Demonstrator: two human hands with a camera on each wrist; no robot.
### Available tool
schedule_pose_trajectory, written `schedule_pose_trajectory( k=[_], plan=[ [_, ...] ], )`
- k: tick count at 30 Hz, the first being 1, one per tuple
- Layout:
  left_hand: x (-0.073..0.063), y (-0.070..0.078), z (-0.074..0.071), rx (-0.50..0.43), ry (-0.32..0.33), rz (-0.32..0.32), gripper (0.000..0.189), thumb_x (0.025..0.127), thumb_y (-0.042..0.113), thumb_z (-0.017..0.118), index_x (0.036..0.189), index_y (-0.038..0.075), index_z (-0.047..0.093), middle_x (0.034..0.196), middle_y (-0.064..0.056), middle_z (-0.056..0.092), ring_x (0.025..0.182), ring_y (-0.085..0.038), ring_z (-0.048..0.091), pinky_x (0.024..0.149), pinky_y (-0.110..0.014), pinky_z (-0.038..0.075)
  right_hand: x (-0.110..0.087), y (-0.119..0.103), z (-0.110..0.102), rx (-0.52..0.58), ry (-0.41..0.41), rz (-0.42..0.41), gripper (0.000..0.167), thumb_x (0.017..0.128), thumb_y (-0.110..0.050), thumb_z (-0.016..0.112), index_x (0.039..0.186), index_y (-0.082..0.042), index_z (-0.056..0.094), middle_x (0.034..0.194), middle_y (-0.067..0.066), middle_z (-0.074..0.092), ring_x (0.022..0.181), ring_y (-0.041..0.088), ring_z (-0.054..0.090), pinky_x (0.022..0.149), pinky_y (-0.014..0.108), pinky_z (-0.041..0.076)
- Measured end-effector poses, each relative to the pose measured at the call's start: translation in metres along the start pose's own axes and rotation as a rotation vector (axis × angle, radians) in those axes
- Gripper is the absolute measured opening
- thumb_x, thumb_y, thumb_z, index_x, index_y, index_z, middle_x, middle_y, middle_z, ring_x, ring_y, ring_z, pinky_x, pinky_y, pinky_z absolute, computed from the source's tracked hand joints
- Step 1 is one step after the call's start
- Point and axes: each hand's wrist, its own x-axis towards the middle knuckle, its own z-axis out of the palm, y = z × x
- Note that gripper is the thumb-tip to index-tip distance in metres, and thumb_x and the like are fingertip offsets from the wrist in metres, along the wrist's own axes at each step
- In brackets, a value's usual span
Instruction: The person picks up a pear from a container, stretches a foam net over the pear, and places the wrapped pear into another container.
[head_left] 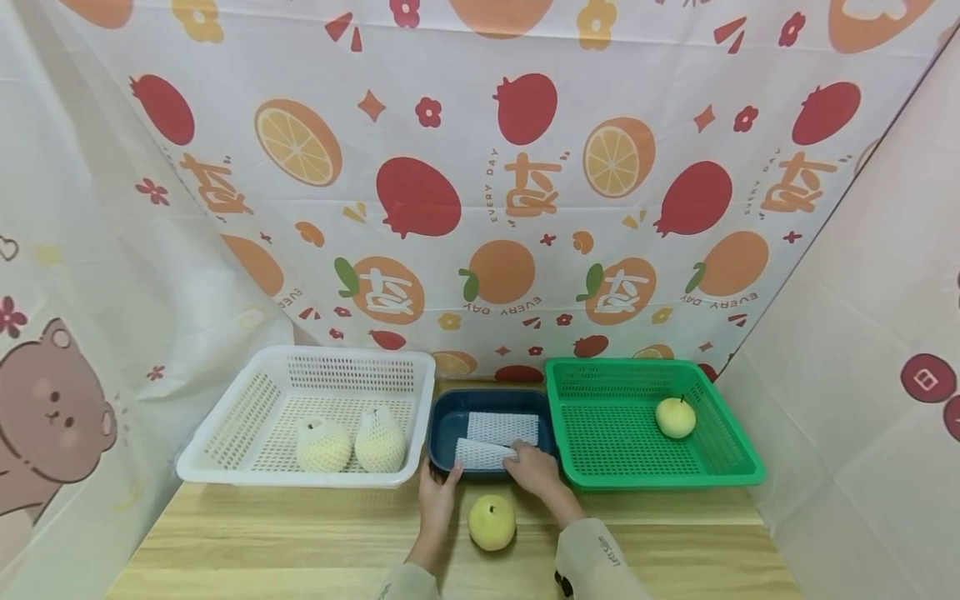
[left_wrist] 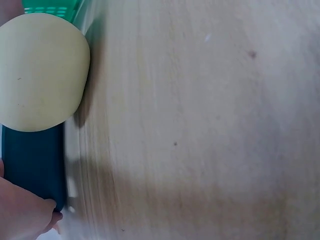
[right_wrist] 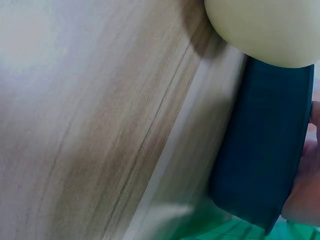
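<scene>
A dark blue tray stands in the middle with two white foam net sleeves in it, the rear one flat and the front one slightly askew. My left hand grips the tray's front left corner, thumb at the rim. Reaching over the tray's front right side, my right hand pinches the right end of the front sleeve; its fingertips are partly hidden. A bare yellow pear sits on the table between my forearms, and it looms large in both wrist views.
On the left, a white basket holds two pears in foam nets. A green basket to the right holds one bare pear. Both flank the tray closely on the wooden table. A printed curtain hangs behind.
</scene>
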Motion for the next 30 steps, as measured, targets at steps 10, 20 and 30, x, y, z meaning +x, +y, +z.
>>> schedule_pose_trajectory(
  k=[10, 20, 30],
  plan=[
    [0.001, -0.002, 0.001, 0.009, 0.013, -0.016, 0.064, 0.085, -0.003, 0.060, 0.135, -0.018, 0.021, 0.135, -0.040, 0.024, 0.125, -0.047, 0.025, 0.101, -0.049, 0.026, -0.002, 0.001, -0.006, 0.320, 0.205, -0.058, 0.013, 0.084, -0.015, 0.061, 0.093, -0.007, 0.058, 0.084, 0.004, 0.058, 0.072, 0.016, 0.051, 0.062, 0.032, 0.045],
    [-0.002, 0.003, 0.002, 0.057, 0.010, -0.051, 0.064, 0.087, 0.000, 0.060, 0.135, -0.017, 0.020, 0.134, -0.040, 0.025, 0.124, -0.047, 0.027, 0.100, -0.049, 0.028, -0.018, -0.012, -0.024, 0.500, 0.300, -0.108, 0.011, 0.085, -0.015, 0.063, 0.093, -0.009, 0.057, 0.091, 0.007, 0.062, 0.080, 0.020, 0.055, 0.067, 0.036, 0.046],
    [-0.024, 0.025, 0.000, 0.058, 0.025, -0.131, 0.065, 0.088, 0.007, 0.058, 0.131, -0.020, 0.017, 0.129, -0.042, 0.025, 0.120, -0.052, 0.027, 0.098, -0.053, 0.029, -0.043, -0.021, -0.034, 0.651, 0.263, -0.146, 0.010, 0.088, -0.014, 0.062, 0.093, -0.008, 0.056, 0.095, 0.008, 0.060, 0.083, 0.020, 0.054, 0.064, 0.029, 0.048]
  ],
)
